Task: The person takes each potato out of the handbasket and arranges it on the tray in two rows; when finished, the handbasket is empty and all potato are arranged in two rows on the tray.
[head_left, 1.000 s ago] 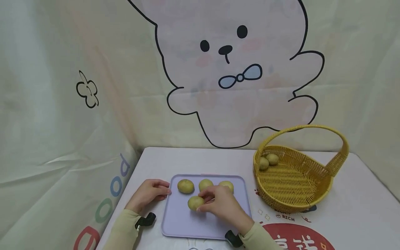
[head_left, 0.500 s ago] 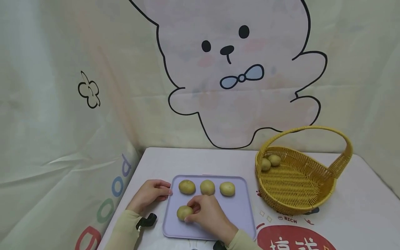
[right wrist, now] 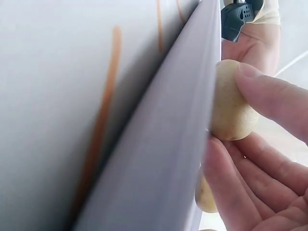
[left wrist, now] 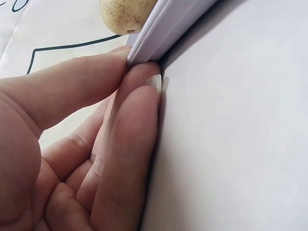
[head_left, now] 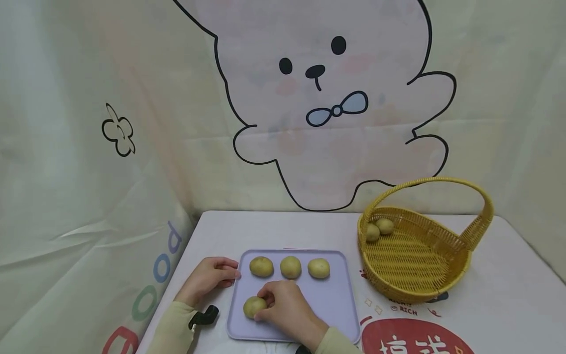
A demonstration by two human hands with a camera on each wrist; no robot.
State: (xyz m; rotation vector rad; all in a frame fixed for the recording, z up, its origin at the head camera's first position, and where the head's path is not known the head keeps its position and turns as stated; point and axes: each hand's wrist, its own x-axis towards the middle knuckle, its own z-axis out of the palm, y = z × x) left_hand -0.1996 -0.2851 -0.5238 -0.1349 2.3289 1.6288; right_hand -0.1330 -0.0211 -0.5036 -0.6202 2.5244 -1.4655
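Clearly, the right hand (head_left: 289, 307) pinches a potato (head_left: 253, 308) at its fingertips over the tray (head_left: 325, 307), three potatoes (head_left: 290, 267) lined up just beyond; leftward, the left hand (head_left: 207, 279) grips the tray's edge (presumably to steady it).

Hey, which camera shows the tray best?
The head view: the tray shows nearly whole, partly covered by potatoes and the right hand. The left wrist view shows only an edge, the right wrist view one side close up.
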